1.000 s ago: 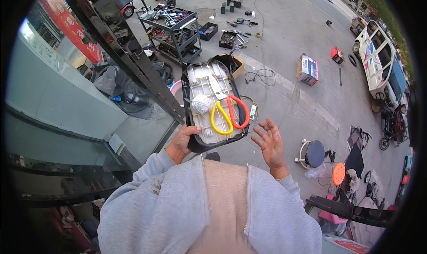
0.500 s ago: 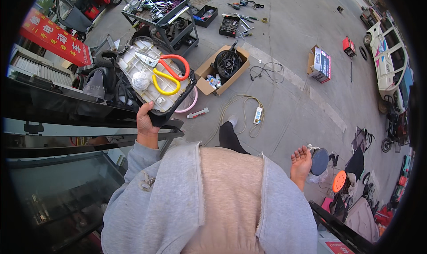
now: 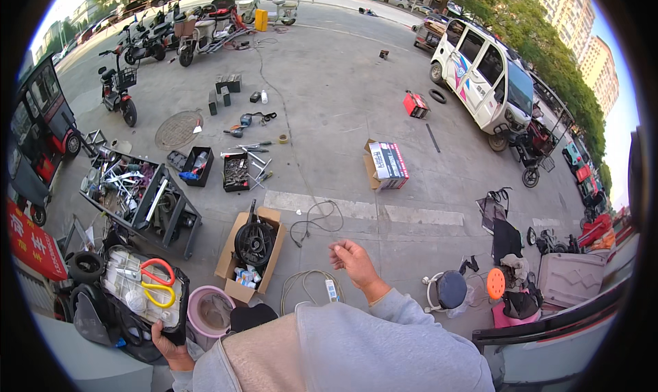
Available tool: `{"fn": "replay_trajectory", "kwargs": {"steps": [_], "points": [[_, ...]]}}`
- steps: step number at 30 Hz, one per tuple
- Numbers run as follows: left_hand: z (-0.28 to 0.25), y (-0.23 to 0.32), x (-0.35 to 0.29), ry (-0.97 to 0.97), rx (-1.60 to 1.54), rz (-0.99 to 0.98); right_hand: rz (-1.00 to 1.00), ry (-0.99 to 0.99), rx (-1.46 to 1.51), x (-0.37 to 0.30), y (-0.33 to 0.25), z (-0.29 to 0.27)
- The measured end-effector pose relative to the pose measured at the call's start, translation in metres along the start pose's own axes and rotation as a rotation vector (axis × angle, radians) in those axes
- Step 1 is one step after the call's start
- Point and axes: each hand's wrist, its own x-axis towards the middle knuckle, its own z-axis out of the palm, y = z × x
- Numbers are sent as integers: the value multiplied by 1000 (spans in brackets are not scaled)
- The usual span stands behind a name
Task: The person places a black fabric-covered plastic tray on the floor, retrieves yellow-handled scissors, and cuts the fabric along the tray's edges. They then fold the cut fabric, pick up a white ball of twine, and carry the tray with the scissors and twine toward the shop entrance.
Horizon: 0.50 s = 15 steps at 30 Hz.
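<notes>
The head view shows the left hand point(image 3: 168, 347) at about seven o'clock, its fingers curled tight around the lower edge of a black tool tray point(image 3: 147, 296), which it holds out low to the person's left. In the tray lie orange-handled pliers point(image 3: 159, 272), yellow-handled pliers point(image 3: 159, 296) and some pale, clear-wrapped parts that are too small to tell apart. The tray hangs above the pavement, clear of it, just beside a pink bucket point(image 3: 209, 310) at six o'clock.

The right hand point(image 3: 353, 262) is raised near the centre, palm up, its fingers loosely spread and holding nothing.

Beyond the bucket, an open cardboard box point(image 3: 240, 272) holds a black wheel hub point(image 3: 255, 242) and small bottles. A white power strip point(image 3: 331, 290) with coiled cable lies on the ground between the box and the right hand. At nine o'clock stands a metal tool cart point(image 3: 154, 210).

As a judgement, the carrying is midway: the tray is firmly lifted in one hand, but not yet set down anywhere, and the free hand has taken up nothing.
</notes>
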Motion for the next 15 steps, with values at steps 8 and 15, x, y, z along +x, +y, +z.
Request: {"fn": "replay_trajectory", "kwargs": {"steps": [8, 15], "points": [[-23, 5, 206, -64, -49, -51, 73, 546, 53, 9, 6, 2], [-36, 36, 339, -84, -85, -102, 162, 504, 13, 50, -8, 74]]}}
